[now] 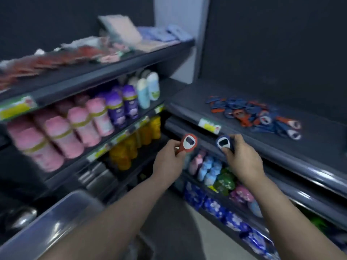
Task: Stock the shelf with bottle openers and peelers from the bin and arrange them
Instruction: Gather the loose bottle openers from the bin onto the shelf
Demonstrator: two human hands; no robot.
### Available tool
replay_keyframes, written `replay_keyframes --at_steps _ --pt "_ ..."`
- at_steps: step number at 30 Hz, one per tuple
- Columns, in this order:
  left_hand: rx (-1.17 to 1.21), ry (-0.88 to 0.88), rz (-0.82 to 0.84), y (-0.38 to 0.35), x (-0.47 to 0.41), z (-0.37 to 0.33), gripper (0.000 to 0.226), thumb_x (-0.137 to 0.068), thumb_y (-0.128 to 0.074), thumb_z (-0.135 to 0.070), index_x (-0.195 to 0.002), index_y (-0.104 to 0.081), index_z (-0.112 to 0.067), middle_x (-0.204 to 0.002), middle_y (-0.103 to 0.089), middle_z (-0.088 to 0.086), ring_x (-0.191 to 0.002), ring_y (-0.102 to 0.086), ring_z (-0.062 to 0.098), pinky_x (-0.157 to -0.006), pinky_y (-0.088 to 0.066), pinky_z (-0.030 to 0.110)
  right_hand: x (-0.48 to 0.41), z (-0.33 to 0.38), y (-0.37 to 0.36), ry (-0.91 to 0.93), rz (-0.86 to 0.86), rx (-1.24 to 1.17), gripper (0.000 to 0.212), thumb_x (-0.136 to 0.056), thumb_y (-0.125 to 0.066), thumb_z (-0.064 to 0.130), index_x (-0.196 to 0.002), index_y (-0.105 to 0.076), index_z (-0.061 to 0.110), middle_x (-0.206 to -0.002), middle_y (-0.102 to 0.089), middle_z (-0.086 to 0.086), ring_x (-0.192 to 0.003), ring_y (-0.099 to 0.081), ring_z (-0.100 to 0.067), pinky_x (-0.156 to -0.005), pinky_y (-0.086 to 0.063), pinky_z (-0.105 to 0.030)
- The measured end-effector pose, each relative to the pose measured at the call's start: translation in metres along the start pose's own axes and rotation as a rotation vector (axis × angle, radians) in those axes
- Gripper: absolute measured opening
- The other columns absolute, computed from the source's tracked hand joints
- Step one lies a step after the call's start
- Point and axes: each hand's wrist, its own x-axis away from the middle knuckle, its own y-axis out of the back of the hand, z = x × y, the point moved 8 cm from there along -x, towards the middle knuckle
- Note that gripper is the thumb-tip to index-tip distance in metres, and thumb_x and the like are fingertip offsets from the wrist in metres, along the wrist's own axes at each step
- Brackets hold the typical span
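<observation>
My left hand (170, 156) grips the handle of a red bottle opener (188, 143), its white metal head pointing up. My right hand (242, 158) holds a dark blue bottle opener (223, 143) the same way. Both hands hover just below and in front of the dark shelf (234, 117) on the right. A loose pile of red and blue bottle openers (255, 115) lies on that shelf, beyond my right hand. No bin can be made out for certain.
To the left, shelves hold pink, purple and pale bottles (93, 119) and orange bottles (139, 139). Colourful packets (216, 177) fill the lower shelves on the right. A metal cart edge (56, 218) sits at the lower left. The frame is motion-blurred.
</observation>
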Motion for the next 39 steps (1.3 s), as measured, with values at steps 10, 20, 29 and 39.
replay_keyframes --at_steps 10,20,29,39 --pt "-0.151 -0.146 0.183 -0.16 -0.077 -0.144 0.014 -0.097 -0.055 -0.025 -0.109 -0.049 -0.024 -0.1 -0.059 -0.007 -0.09 -0.057 0.02 -0.077 -0.048 0.039 -0.081 -0.158 0.085 -0.216 -0.03 0.055 0.037 -0.094 -0.053 0.031 -0.129 -0.043 0.022 -0.117 -0.064 -0.01 -0.105 -0.059 -0.035 -0.072 -0.039 -0.037" --pt "-0.353 -0.201 0.142 -0.187 -0.172 -0.162 0.021 -0.094 -0.057 -0.03 -0.112 -0.054 -0.021 -0.108 -0.067 0.002 -0.101 -0.06 0.024 -0.079 -0.05 0.04 -0.159 -0.173 0.067 -0.232 -0.014 0.037 0.036 -0.094 -0.05 0.04 -0.126 -0.045 0.023 -0.111 -0.067 -0.007 -0.103 -0.06 -0.033 -0.078 -0.044 -0.038" --pt "-0.512 -0.416 0.126 -0.191 -0.261 -0.151 0.036 -0.087 -0.057 -0.048 -0.117 -0.054 -0.028 -0.11 -0.061 -0.006 -0.112 -0.046 0.022 -0.09 -0.043 0.04 -0.223 -0.157 0.041 -0.2 -0.153 0.211 0.048 -0.09 -0.056 0.039 -0.135 -0.045 0.025 -0.127 -0.046 -0.005 -0.117 -0.04 -0.026 -0.093 -0.038 -0.039" --pt "-0.668 -0.463 0.481 -0.219 -0.295 -0.109 0.09 -0.07 -0.008 -0.088 -0.149 -0.016 -0.044 -0.162 -0.006 -0.005 -0.148 0.001 0.025 -0.119 -0.003 0.051 -0.253 -0.145 -0.008 -0.178 0.151 0.323 0.097 -0.061 -0.005 0.092 -0.147 -0.013 0.048 -0.158 -0.016 0.009 -0.147 -0.009 -0.021 -0.115 -0.014 -0.045"
